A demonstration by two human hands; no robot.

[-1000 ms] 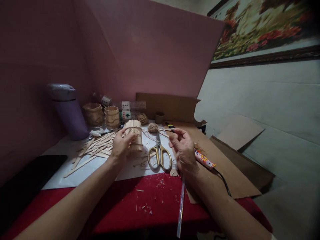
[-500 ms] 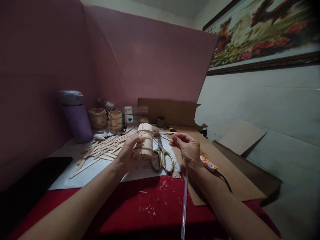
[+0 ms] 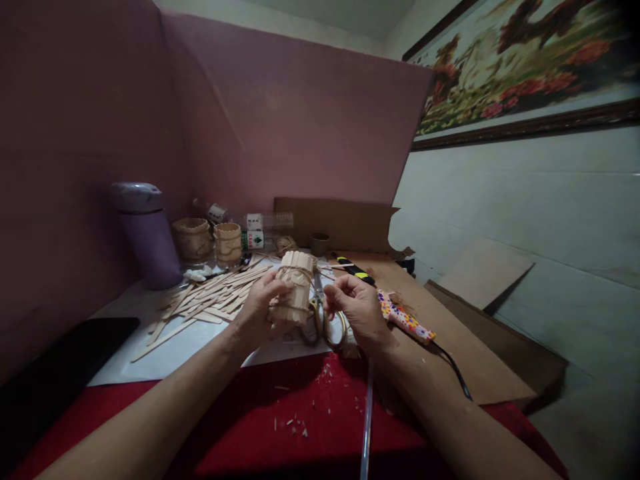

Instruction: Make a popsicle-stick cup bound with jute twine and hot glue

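A small cylinder of pale wooden sticks (image 3: 295, 288), bound with twine near its top and bottom, is tilted in my left hand (image 3: 265, 300), whose fingers wrap round its left side. Just to its right is my right hand (image 3: 350, 303), thumb and fingertips pinched together; what they hold, if anything, is too small to make out. Gold-handled scissors (image 3: 334, 331) lie on the paper between and below the hands, partly covered by my right hand.
Loose sticks (image 3: 220, 300) spread over white paper at left, near a purple bottle (image 3: 150, 240) and two stick cups (image 3: 229, 244). A patterned glue gun (image 3: 407, 323) and yellow-black cutter (image 3: 355, 269) lie on cardboard (image 3: 450, 353). A clear rod (image 3: 369, 420) is in front.
My right hand has moved left and down, closer to the cylinder, uncovering more of the cutter and the glue gun. The cylinder has shifted slightly in my left hand.
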